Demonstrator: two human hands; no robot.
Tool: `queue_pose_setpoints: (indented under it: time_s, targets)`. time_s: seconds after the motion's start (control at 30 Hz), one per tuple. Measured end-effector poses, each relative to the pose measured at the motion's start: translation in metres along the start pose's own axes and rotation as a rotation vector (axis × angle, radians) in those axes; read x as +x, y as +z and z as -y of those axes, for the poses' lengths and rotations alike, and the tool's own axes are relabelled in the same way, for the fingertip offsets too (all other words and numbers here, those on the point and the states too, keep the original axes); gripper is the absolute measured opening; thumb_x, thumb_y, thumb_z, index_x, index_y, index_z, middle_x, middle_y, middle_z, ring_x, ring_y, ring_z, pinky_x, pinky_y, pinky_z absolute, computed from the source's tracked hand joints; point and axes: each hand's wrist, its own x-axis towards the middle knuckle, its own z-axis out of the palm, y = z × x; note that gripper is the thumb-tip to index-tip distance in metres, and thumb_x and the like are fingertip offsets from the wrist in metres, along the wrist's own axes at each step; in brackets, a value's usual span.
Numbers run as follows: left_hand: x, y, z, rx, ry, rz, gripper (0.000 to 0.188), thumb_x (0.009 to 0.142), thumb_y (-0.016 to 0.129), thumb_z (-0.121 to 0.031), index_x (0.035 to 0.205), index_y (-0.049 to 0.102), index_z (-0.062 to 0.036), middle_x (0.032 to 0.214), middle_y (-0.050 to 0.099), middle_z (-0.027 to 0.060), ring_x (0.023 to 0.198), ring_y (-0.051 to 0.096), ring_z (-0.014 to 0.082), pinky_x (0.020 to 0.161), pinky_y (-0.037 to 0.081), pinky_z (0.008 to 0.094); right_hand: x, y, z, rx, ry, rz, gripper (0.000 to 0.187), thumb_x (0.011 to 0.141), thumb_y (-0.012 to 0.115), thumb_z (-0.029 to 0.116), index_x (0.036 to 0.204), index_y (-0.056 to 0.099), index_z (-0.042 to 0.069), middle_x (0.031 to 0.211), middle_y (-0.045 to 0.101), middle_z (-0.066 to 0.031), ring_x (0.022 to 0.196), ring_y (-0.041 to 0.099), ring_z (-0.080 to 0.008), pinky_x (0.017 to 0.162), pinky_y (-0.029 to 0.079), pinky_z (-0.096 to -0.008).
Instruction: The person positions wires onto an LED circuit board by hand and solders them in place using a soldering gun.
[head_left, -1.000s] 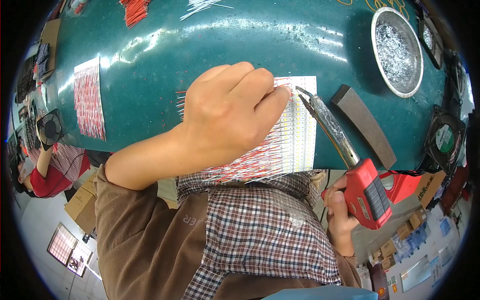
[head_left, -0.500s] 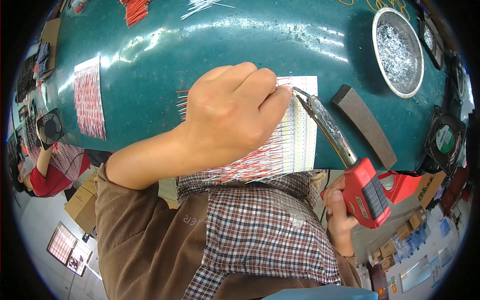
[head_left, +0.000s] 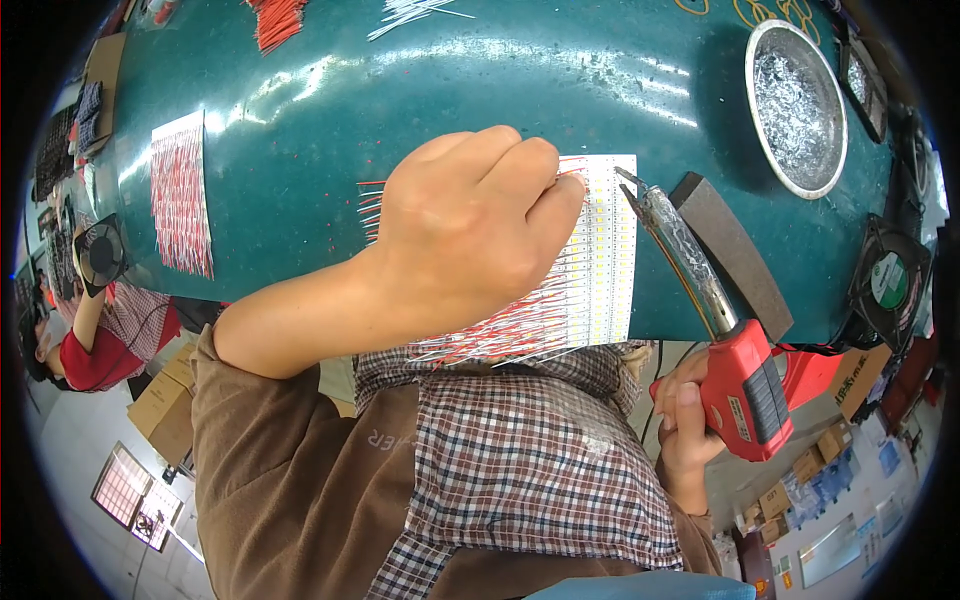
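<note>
Nearest, the right hand [head_left: 690,420] is gripping a red-and-black plastic soldering gun [head_left: 745,395] with a silvery barrel, fingers wrapped round its handle. Ahead of that grip, the left hand's [head_left: 465,220] fingers are resting curled together, tips partly hidden, so I cannot tell whether they are clamping a wire. Beneath and to the right of this hand, a thin white rectangular panel [head_left: 605,250] is lying flat, showing rows of small yellow squares and bristling leftward with fine red and white wires [head_left: 510,325]. The gun's dark tip is hovering near its right edge. Farther right, a dark grey block [head_left: 735,250] is lying before a round metal bowl [head_left: 749,85]
</note>
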Motion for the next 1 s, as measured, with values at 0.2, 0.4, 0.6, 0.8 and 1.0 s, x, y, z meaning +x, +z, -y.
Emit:
queue_pose_setpoints:
  time_s: [0.2, 0.4, 0.6, 0.8, 1.0]
  targets:
    - [0.001, -0.001, 0.000, -0.006, -0.002, 0.010, 0.031, 0.060, 0.071, -0.006, 0.091, 0.071, -0.0072, 0.072, 0.052, 0.0007, 0.059, 0.052, 0.0163, 0.050, 0.041, 0.0292, -0.001, -0.001, -0.001, -0.004, 0.003, 0.015, 0.006, 0.089, 0.052, -0.001, 0.093, 0.049, -0.005, 0.075, 0.050, -0.0087, 0.042, 0.036, -0.0069, 0.042, 0.035, -0.0235]
    - [0.003, 0.002, 0.002, -0.083, -0.056, -0.030, 0.026, 0.063, 0.073, -0.003, 0.088, 0.070, -0.0072, 0.075, 0.055, 0.0015, 0.061, 0.052, 0.0163, 0.051, 0.040, 0.0288, -0.001, -0.002, 0.000, 0.032, 0.006, 0.011, 0.006, 0.089, 0.052, 0.000, 0.092, 0.049, -0.005, 0.074, 0.049, -0.0084, 0.043, 0.036, -0.0067, 0.042, 0.034, -0.0236]
    - [0.000, -0.004, -0.001, -0.098, -0.014, -0.040, 0.031, 0.059, 0.074, 0.000, 0.090, 0.073, -0.0072, 0.073, 0.055, 0.0006, 0.059, 0.051, 0.0156, 0.050, 0.039, 0.0284, -0.007, 0.002, 0.003, 0.068, 0.038, -0.044, 0.018, 0.091, 0.054, 0.003, 0.105, 0.050, -0.006, 0.069, 0.047, -0.0053, 0.045, 0.037, -0.0073, 0.045, 0.035, -0.0245]
    - [-0.003, 0.002, 0.000, -0.061, 0.012, -0.056, 0.035, 0.058, 0.074, -0.001, 0.092, 0.074, -0.0081, 0.070, 0.053, -0.0002, 0.055, 0.051, 0.0143, 0.047, 0.039, 0.0278, -0.015, -0.007, -0.008, -0.083, 0.034, 0.008, 0.022, 0.093, 0.056, 0.006, 0.111, 0.050, -0.005, 0.062, 0.045, -0.0017, 0.046, 0.037, -0.0073, 0.047, 0.035, -0.0246]
    - [-0.002, 0.001, -0.002, -0.058, -0.003, -0.031, 0.033, 0.058, 0.074, -0.002, 0.090, 0.073, -0.0087, 0.070, 0.052, -0.0003, 0.056, 0.052, 0.0145, 0.047, 0.040, 0.0279, -0.017, -0.010, -0.006, -0.128, 0.079, 0.043, 0.014, 0.093, 0.056, 0.007, 0.101, 0.051, -0.004, 0.063, 0.046, -0.0026, 0.046, 0.038, -0.0078, 0.047, 0.036, -0.0242]
